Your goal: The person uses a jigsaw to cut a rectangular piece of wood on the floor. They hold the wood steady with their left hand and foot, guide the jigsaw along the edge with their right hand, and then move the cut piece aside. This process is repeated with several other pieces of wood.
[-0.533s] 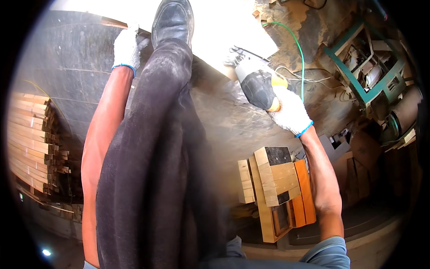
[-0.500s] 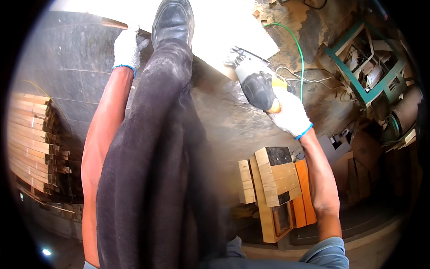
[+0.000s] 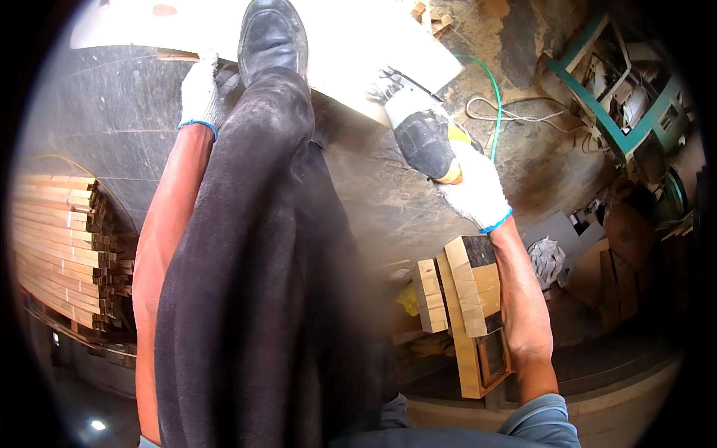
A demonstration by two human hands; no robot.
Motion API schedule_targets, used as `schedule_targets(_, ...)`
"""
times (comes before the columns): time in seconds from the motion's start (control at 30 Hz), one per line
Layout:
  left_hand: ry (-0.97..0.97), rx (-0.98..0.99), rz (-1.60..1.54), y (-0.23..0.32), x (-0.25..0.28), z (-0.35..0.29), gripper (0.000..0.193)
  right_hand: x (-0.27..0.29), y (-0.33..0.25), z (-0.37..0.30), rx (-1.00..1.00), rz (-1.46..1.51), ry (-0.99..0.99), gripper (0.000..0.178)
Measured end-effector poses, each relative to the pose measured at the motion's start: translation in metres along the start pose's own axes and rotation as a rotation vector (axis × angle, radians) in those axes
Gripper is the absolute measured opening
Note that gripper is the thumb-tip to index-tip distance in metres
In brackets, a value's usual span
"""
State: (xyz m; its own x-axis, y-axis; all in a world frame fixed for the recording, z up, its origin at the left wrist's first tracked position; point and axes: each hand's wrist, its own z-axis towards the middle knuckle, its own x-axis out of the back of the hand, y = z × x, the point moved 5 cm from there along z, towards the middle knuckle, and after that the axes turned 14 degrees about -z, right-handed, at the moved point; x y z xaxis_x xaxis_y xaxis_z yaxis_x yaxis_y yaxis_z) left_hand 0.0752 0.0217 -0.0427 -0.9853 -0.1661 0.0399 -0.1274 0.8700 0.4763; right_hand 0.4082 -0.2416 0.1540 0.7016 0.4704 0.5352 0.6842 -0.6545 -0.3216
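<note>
A bright white board (image 3: 358, 52) lies across the top of the view. My black shoe (image 3: 273, 33) rests on it, with my dark trouser leg stretched toward it. My right hand (image 3: 478, 183), in a white knitted glove with a blue cuff, is wrapped round a grey, black and yellow jigsaw (image 3: 426, 138). The jigsaw's front sits at the board's near edge, right of the shoe; its blade is hidden. Left of the shoe, my gloved left hand (image 3: 200, 93) is closed on the board's near edge, its fingertips partly hidden by glare.
Stacked wooden strips (image 3: 60, 246) stand at the left. Wooden blocks (image 3: 467, 287) lie beside my right forearm. A green cord (image 3: 496, 97) and a pale cable (image 3: 515, 116) run over the stained floor. A green metal frame (image 3: 635, 142) with scrap inside stands at the far right.
The whole view has shifted slightly, so the wooden strips and blocks sit differently in it. Both hands keep their holds, and the jigsaw stays at the board's edge.
</note>
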Motion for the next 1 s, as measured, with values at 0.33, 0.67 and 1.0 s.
schedule_targets(0.33, -0.016, 0.127, -0.003, -0.001, 0.003, -0.001, 0.064, -0.011, -0.006, -0.006, -0.004, 0.038, 0.077, 0.029)
schedule_targets(0.67, -0.066, 0.161, 0.053, 0.001, 0.0, -0.003, 0.073, -0.017, -0.009, -0.005, 0.039, 0.035, 0.141, 0.023)
schedule_targets(1.0, -0.148, 0.197, 0.021, -0.004, 0.02, 0.023, 0.079, -0.019, -0.004, -0.002, 0.088, -0.022, 0.077, 0.027)
